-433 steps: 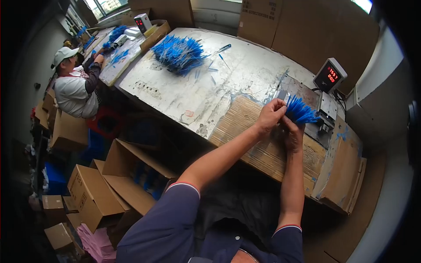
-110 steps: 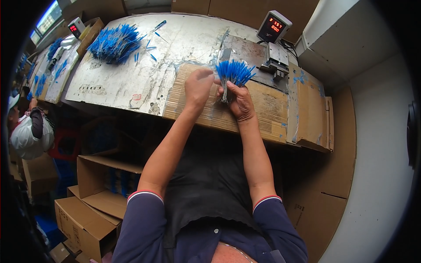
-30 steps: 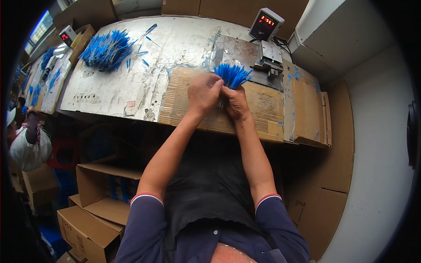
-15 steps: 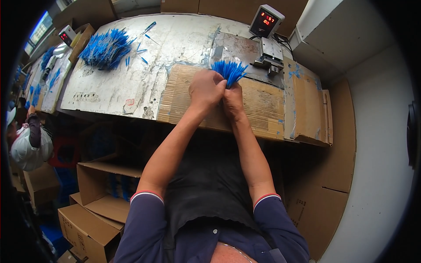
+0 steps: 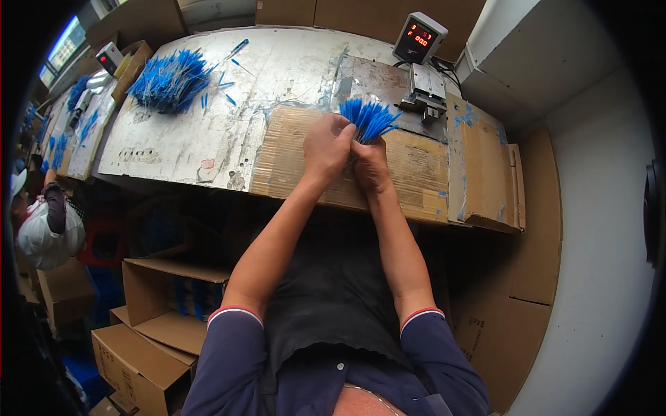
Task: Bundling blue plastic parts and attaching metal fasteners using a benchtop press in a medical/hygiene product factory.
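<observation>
Right hand [image 5: 373,163]: fingers wrapped round the lower part of a fanned bundle of thin strands with bright blue, slender tips [image 5: 368,119], which points up and away from the wearer. Left hand [image 5: 326,145]: fingers curled, thumb against the bundle's left side; whether thumb and fingers pinch a strand between them cannot be told.

Position: the bundle is held above the far edge of a worn, ribbed brown cardboard sheet [image 5: 281,149] on a scuffed white bench [image 5: 236,132]. Just beyond it lies a stained grey metal plate [image 5: 374,78]; a blocky silver metal fixture [image 5: 427,90] stands to the right, with a white-cased display with red digits [image 5: 420,38] behind. Well to the left, a tangled heap of similar blue-tipped strands [image 5: 170,80] lies with a few loose blue pieces [image 5: 230,99] beside it.

Risks (judged): a slack right grip could let strands slide out or scatter; too tight a squeeze could bend the thin stems. Crossed tips could snag, so that handling one strand drags its neighbours.
</observation>
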### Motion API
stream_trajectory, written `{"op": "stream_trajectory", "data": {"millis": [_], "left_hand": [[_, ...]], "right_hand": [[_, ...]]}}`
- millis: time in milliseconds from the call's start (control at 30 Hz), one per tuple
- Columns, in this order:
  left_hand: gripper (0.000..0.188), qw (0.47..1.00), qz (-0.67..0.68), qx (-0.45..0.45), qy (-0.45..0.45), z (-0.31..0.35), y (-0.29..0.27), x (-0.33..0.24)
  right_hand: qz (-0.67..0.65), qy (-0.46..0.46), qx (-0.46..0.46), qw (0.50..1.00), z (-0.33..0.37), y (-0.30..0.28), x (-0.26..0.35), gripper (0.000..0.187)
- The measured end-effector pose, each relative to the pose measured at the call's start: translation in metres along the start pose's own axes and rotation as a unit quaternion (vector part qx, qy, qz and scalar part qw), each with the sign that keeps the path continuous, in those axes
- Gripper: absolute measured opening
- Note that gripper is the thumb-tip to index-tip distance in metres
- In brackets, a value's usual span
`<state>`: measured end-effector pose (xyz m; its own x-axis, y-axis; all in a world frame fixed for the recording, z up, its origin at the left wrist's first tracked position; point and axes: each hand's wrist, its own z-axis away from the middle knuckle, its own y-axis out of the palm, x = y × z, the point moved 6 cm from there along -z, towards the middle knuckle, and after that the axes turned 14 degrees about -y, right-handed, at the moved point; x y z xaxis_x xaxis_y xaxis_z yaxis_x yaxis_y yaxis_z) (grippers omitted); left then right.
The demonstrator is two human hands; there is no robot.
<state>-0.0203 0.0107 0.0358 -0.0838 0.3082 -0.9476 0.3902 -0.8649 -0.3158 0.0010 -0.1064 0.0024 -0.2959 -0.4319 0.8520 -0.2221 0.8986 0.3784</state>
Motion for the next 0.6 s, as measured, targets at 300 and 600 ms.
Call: {"op": "stream_trajectory", "data": {"millis": [300, 600], "left_hand": [[0.013, 0.961, 0.266, -0.069, -0.010, -0.003, -0.029, -0.013], [0.012, 0.999, 0.040, -0.034, 0.002, 0.013, -0.023, 0.023]], "right_hand": [[-0.117, 0.040, -0.003, 0.992, 0.002, -0.004, 0.000, 0.031], [-0.282, 0.071, -0.094, 0.952, -0.004, -0.021, -0.013, 0.034]]}}
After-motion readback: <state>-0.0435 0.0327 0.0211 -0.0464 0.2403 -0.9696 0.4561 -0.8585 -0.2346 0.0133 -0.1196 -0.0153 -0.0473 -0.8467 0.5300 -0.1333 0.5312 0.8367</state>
